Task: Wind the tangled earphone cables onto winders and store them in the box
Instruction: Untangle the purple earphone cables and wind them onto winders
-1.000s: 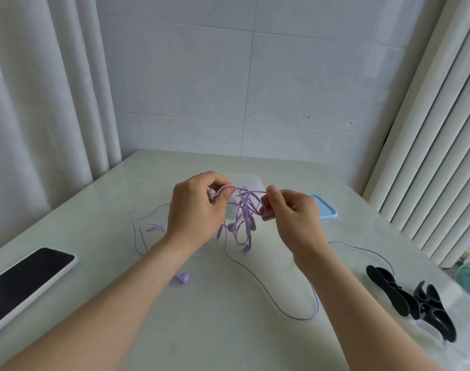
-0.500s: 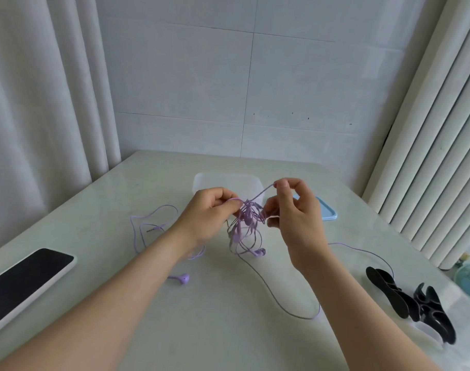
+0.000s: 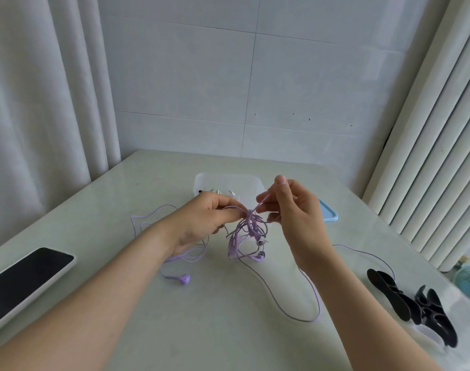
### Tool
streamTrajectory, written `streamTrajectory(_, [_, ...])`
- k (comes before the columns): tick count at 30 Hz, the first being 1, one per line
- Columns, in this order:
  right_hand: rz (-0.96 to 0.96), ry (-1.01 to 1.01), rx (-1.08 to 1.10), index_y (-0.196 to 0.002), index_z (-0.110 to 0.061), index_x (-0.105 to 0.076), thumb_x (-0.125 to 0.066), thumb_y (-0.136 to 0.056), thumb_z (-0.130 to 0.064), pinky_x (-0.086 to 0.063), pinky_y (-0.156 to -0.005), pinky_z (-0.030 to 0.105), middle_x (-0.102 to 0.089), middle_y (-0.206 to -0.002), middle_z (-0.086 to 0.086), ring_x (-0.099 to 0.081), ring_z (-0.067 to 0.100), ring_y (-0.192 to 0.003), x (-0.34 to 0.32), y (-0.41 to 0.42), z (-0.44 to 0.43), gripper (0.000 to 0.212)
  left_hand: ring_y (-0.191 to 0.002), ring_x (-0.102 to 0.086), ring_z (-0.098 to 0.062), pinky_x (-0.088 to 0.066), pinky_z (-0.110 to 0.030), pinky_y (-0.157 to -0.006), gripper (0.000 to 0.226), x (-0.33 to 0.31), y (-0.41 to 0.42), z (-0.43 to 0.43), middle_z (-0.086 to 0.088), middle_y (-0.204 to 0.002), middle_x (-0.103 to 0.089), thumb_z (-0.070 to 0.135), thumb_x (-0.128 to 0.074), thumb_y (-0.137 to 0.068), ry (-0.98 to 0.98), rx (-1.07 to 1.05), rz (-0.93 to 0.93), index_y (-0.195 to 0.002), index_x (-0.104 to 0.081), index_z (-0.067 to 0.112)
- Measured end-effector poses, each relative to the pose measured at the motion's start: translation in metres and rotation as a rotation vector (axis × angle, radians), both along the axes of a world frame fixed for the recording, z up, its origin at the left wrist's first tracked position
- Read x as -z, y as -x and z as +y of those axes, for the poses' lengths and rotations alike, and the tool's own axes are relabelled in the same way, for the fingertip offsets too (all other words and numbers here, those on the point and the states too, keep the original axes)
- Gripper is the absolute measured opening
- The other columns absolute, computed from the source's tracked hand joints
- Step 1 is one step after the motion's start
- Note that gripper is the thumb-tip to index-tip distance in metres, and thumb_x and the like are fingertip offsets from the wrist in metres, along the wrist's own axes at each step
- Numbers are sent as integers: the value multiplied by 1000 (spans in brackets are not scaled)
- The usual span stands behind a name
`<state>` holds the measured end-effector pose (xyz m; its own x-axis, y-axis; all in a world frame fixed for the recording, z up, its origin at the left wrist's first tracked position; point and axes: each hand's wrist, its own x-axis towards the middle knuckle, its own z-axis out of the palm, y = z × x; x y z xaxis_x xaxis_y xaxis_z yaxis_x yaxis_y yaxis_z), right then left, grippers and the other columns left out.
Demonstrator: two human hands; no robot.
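1. Above the middle of the table (image 3: 228, 338), the tangled earphone cable (image 3: 246, 228), pale purple, hangs as a knot of loops between the two hands. Its lowest loops and one earbud (image 3: 259, 256) reach down to the tabletop or close to it; I cannot tell whether they touch.
2. The left hand (image 3: 201, 218) holds the knot from its left side, thumb and forefinger curled and pinching the strands at the top of the bundle.
3. The right hand (image 3: 295, 215) pinches a single strand that rises at a slant from the knot. Its forefinger stands up above the others, which are loosely bent.
4. From the knot a long run of cable drops to the table, sweeps toward the person in a wide loop (image 3: 304, 320) and passes under the right forearm.
5. More slack lies in loops under and left of the left wrist, ending in a second earbud (image 3: 182, 279) that lies free on the table.
6. Just behind the hands stands a translucent box (image 3: 226, 180), open on top, holding small items too hidden to name.
7. A blue lid (image 3: 330, 215) lies flat to the right of the box, partly behind the right hand.
8. Black winders (image 3: 391, 293) lie heaped near the table's right edge, well apart from the knot.
9. A phone (image 3: 28, 277) with a dark screen lies at the left edge.
10. Pale curtains (image 3: 41, 103) hang on the left, and a tiled wall (image 3: 228, 89) stands behind the table.
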<state>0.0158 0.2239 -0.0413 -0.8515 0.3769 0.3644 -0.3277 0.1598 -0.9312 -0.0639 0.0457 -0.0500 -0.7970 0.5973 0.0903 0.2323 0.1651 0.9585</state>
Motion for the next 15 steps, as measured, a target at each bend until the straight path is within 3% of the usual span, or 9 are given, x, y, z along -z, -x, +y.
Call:
streamTrajectory(4, [-61,78,-67,-77,-9,-73,-49,-110,-33,-50,-74,34,-78,-96,16,-73,23,-84,-3,-3,1,47,-59,-36,-8,-32,-25,-61,28,1,4,2,12,-65,-49,14,-54,-108,-21,-28,-26,-103,-80,19])
streamTrajectory(8, [-130,-23,-64,-91,-11,-72,-65,-96,-7,-51,-76,33,-78,-97,14,-73,20,-86,0,-3,4,10,-64,-38,-9,-33,-26,-61,33,1,4,2,-6,-83,-50,14,-49,-110,-42,-33,5,-94,-77,23])
streamTrajectory(10, [-152,-125,-45,-90,-11,-73,-67,-87,4,-52,-72,31,-76,-89,12,-67,16,-77,3,-2,4,17,-66,-37,-10,-33,-26,-61,34,2,6,1,-8,-89,-50,14,-47,-111,-34,-33,22,-96,-75,23])
streamTrajectory(15, [-172,-178,-100,-87,-13,-80,-74,-90,-10,-55,-70,31,-78,-81,8,-67,13,-71,2,-6,0,8,-68,-47,-8,-39,-19,-61,30,2,7,-1,-5,-89,-62,15,-47,-110,-15,-52,63,-104,-76,19])
